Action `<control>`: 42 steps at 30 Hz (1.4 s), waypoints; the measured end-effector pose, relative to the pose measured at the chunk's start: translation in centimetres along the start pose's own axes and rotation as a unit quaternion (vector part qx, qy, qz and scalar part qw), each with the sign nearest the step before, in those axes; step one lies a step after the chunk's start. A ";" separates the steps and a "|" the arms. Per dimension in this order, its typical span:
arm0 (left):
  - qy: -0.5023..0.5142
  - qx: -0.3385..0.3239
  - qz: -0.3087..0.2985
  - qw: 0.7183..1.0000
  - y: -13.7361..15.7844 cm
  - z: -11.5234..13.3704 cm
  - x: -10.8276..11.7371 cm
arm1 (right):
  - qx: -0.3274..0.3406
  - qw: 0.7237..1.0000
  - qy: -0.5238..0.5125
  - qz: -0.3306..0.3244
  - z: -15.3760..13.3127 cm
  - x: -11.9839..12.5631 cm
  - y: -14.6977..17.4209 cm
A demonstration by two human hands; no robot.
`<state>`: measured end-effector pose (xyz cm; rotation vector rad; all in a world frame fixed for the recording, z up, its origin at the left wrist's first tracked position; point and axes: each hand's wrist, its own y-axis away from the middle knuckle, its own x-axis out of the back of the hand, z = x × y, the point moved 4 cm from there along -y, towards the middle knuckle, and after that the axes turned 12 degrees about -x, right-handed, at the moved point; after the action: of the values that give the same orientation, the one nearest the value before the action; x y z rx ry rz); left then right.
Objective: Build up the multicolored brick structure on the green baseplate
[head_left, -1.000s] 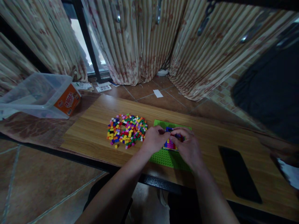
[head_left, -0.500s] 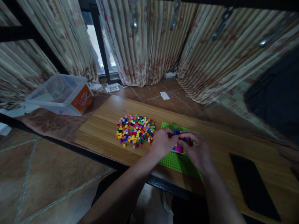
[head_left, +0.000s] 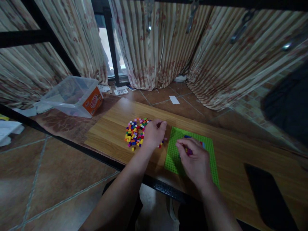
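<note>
Over the right part of a pile of small coloured bricks (head_left: 135, 132), my left hand (head_left: 154, 133) has its fingers curled in. Whether anything sits between them is hidden. My right hand (head_left: 195, 157) is above a green studded baseplate (head_left: 173, 159), thumb and forefinger pinched together at its left side. What the pinch holds, if anything, is too small to make out. Beneath the right hand lies a multicoloured block of joined bricks (head_left: 188, 150), with blue, purple and red parts showing; the hand covers most of it.
A dark flat slab (head_left: 269, 195) lies on the wooden board (head_left: 108, 123) to the right. At the left stands a clear plastic bin (head_left: 69, 96) with an orange label. Striped curtains (head_left: 149, 48) hang behind the table, and a white card (head_left: 174, 99) lies on the floor beyond.
My left hand has left the block of bricks and moved left over the pile. My right hand stays at the baseplate. The view has shifted slightly left.
</note>
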<state>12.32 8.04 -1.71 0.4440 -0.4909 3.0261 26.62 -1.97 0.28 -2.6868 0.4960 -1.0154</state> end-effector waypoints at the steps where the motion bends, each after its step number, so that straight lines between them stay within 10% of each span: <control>1: 0.003 -0.001 0.011 1.000 -0.2 -0.3 0.4 | 0.005 1.000 0.001 -0.028 -0.4 -0.8 0.2; 7: -0.019 -0.018 0.030 0.999 -0.4 -0.8 1.7 | 0.016 0.991 0.054 -0.121 -0.9 -4.4 1.1; 27: -0.002 -0.006 -0.003 1.000 -0.4 -1.2 1.8 | -0.026 0.988 0.138 -0.062 -1.4 -7.7 0.0; 34: 0.009 -0.009 -0.014 1.000 -0.3 -1.1 1.7 | -0.043 0.998 -0.009 -0.034 -1.8 -2.5 -0.4; 42: 0.058 0.002 -0.102 0.993 0.8 0.0 -0.7 | -0.227 0.967 -0.119 0.003 4.9 3.7 -1.4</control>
<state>12.91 7.23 -2.12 0.2965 -0.4041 2.8364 32.79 -1.70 -0.67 -3.1473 0.7636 -0.6186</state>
